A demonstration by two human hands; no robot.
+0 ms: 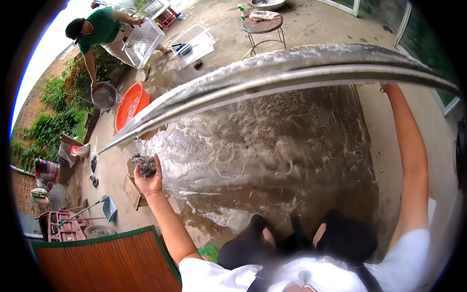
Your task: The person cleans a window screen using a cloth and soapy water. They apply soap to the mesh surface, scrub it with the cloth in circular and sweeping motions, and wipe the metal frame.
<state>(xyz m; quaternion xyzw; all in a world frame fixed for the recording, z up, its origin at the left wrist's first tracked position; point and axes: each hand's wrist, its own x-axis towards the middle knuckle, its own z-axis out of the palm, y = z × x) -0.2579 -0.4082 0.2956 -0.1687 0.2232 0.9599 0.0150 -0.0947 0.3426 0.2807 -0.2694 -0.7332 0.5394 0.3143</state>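
Note:
My left hand (150, 182) is closed around a grey, fuzzy cleaning wad (143, 164), whose exact kind I cannot make out. A long screen panel (272, 75) spans the middle, tilted and seen nearly edge-on, with a pale metal rail and ribbed grey mesh spotted with foam. The wad sits below the panel's left end, apart from it. Over on the right, my arm is stretched out and my right hand (388, 88) meets the underside of the rail; its fingers are mostly hidden there. Foamy water (262, 141) covers the dark concrete beneath.
At the upper left, another person (104, 34) holds a white-framed panel (143, 44) and a metal basin (104, 96). Near them stands an orange tub (132, 104). A round stool (262, 25), a wooden stool (134, 192), a dustpan (110, 209) and a slatted brown panel (107, 260) surround me.

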